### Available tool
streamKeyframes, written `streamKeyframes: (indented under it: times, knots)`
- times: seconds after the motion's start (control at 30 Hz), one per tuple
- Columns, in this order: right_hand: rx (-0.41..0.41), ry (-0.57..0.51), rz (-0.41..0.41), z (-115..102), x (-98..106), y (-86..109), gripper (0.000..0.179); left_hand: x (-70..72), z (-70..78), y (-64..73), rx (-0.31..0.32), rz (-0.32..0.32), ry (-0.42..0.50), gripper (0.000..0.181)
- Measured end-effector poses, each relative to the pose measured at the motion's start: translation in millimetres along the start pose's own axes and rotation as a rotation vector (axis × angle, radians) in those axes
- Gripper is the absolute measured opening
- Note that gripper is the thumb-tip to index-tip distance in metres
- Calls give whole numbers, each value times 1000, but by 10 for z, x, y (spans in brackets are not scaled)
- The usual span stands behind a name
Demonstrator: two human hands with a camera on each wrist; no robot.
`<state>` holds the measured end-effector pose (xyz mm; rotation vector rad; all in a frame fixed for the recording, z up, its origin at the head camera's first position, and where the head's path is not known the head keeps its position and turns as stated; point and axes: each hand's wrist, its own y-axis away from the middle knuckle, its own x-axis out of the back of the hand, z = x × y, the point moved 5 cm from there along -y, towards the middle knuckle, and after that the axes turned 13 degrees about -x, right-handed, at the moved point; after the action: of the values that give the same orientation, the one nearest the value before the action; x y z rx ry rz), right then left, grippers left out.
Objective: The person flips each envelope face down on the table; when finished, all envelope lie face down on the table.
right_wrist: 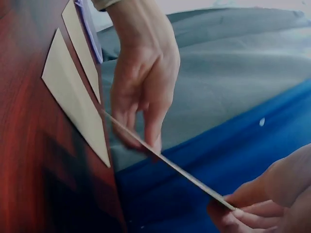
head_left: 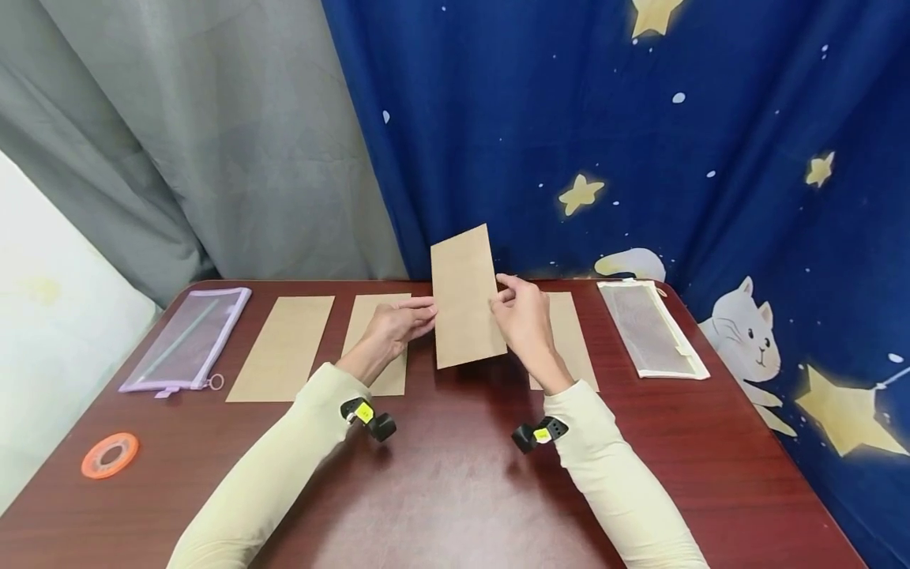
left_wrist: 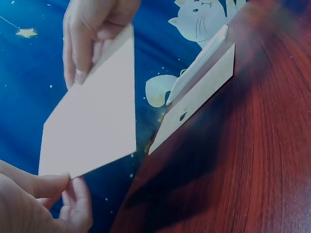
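Observation:
A plain tan cardboard sheet (head_left: pixel 467 300) is held up above the table, tilted, by its two long edges. My left hand (head_left: pixel 394 324) pinches its left edge between thumb and fingers, as the left wrist view shows. On the opposite edge my right hand (head_left: pixel 524 316) grips it, thumb and fingers on either side; in the right wrist view the sheet (right_wrist: pixel 170 167) appears edge-on, thin and stiff. Behind the left hand lies a similar tan sheet (head_left: pixel 387 383), partly covered by it. Another sheet (head_left: pixel 572 340) lies behind the right hand, with a small dark spot in the left wrist view.
One more tan sheet (head_left: pixel 284 348) lies farther left. A purple mesh zip pouch (head_left: pixel 188 340) is at the far left, a white-edged mesh pouch (head_left: pixel 654 328) at the right. An orange ring-shaped roll (head_left: pixel 110 455) sits front left. Curtains hang behind the dark red table (head_left: pixel 441 482).

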<state>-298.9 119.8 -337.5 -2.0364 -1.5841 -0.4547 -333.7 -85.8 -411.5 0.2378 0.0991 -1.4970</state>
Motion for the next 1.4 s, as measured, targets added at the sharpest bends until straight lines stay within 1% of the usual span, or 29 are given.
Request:
streamKeyframes:
  times: [0.03, 0.1, 0.2, 0.27, 0.37, 0.5, 0.6, 0.7, 0.8, 0.9, 0.97, 1.17, 1.3, 1.4]
  knots:
    - [-21, -20, -1, 41, 4, -16, 33, 17, 26, 11, -23, 11, -10, 41]
    - [-67, -52, 4, 116, 3, -48, 27, 49, 73, 34, -67, 24, -36, 40]
    - [-127, -87, 15, 215, -16, -85, 18, 92, 117, 64, -108, 25, -78, 39]
    - [-157, -101, 14, 282, -43, -108, 14, 106, 119, 79, -109, 16, -101, 38]
    - [-181, -99, -3, 378, -85, -140, 12, 106, 87, 67, -98, 3, -123, 36]
    - [-219, -48, -24, 507, -148, -197, 10, 78, 9, 2, -94, 1, -181, 29]
    - [-253, 2, -44, 604, -232, -234, 7, 83, -63, -39, -91, -3, -265, 24]
    - [-274, 24, -73, 693, -335, -250, 7, 106, -137, -61, -80, -6, -348, 21]
    - [-281, 43, -92, 756, -420, -259, 7, 124, -172, -83, -94, -10, -444, 19]
    - [-288, 68, -99, 786, -469, -276, 7, 117, -171, -108, -135, -24, -543, 16]
    - [-294, 89, -102, 788, -497, -292, 6, 120, -157, -116, -168, -30, -629, 14]
    - [-271, 150, -118, 788, -560, -332, 7, 115, -146, -110, -260, -26, -873, 11]
    - [-279, 193, -121, 818, -584, -338, 7, 89, -172, -118, -304, -28, -945, 11]
    - [-275, 214, -122, 820, -592, -347, 7, 70, -183, -135, -318, -29, -959, 9]
